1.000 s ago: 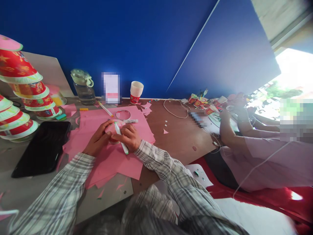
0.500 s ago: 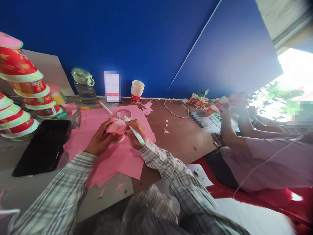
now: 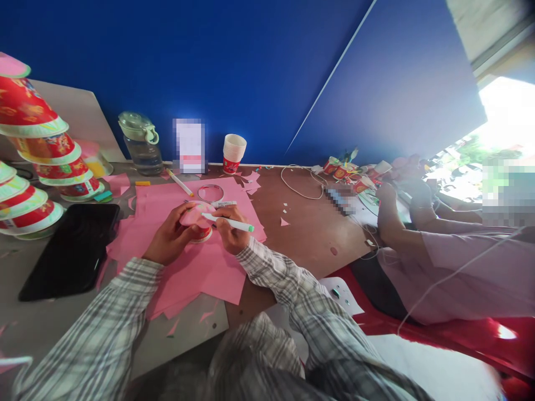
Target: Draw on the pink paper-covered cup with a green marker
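Since half a second ago the marker (image 3: 228, 222) has swung from a steep slant to lie almost level, its green end pointing away to the right, while the cup has hardly shifted. The small red paper cup (image 3: 199, 224), capped with a pink paper disc, sits tipped on its side between the two hands, just above the pink paper sheets (image 3: 196, 262). The left hand (image 3: 172, 238) is curled around the cup's left side, fingers and thumb grasping it. The right hand (image 3: 232, 231) is clenched on the marker, whose white tip touches the pink cap; its knuckles lie just right of the cup. Just beyond the cup lie a clear ring (image 3: 210, 192) and a second marker (image 3: 224, 204) on the pink sheets. Left of the cup a black tablet (image 3: 71, 249) lies flat, and farther left stand stacked red bowls (image 3: 35, 167). Behind the cup, against the blue wall, stand a water bottle (image 3: 140, 143) and a stack of paper cups (image 3: 233, 153). Well right of the cup, another person's arm (image 3: 401, 236) rests on the brown table (image 3: 309, 234).
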A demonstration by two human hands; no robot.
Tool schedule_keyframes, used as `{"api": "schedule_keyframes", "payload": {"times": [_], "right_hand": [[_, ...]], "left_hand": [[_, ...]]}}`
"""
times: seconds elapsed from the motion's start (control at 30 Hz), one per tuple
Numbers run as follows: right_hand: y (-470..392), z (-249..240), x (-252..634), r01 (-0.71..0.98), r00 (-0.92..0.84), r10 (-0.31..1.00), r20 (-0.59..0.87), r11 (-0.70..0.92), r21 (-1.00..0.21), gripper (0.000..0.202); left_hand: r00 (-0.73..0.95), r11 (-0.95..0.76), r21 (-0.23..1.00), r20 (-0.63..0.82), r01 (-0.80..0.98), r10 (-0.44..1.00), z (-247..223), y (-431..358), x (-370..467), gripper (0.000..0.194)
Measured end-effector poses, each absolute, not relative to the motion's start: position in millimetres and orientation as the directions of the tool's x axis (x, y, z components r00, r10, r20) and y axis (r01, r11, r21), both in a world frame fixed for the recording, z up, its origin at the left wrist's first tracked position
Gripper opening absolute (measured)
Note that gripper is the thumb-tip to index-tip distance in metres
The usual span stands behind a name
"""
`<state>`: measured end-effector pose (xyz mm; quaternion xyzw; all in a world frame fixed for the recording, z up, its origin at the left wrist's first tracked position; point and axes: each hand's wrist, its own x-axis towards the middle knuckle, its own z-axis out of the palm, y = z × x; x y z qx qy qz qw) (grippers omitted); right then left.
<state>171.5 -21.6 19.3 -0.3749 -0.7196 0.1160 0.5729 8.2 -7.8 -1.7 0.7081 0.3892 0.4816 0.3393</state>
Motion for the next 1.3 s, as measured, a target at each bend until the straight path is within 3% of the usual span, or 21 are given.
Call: {"api": "schedule_keyframes", "payload": {"times": [1.3], "right_hand": [[-21.0, 17.2, 169.2, 0.457, -0.088, 0.677, 0.73, 0.679, -0.574, 0.019]], "left_hand": [[0.232, -0.486, 0.826, 0.432, 0.286, 0.872, -0.8, -7.2, 6.6, 0.053]]}}
